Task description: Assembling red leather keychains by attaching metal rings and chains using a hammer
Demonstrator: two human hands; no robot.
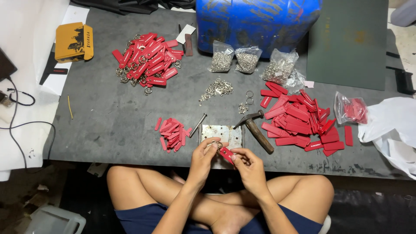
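Note:
My left hand [203,157] pinches a small metal key ring [216,144] just above the near edge of a square metal plate [225,132]. My right hand [248,164] grips a red tag [226,152] that meets the ring between my fingers. Both hands hover close together over the plate, in front of my crossed legs.
A hammer [256,129] lies right of the plate, a metal punch [198,125] to its left. Red tags sit in a small pile [172,133], a large right pile [300,120], and finished ringed tags at the back left [146,60]. Bags of rings [234,60], loose rings [216,89], a blue drum [255,19], a yellow box [74,41].

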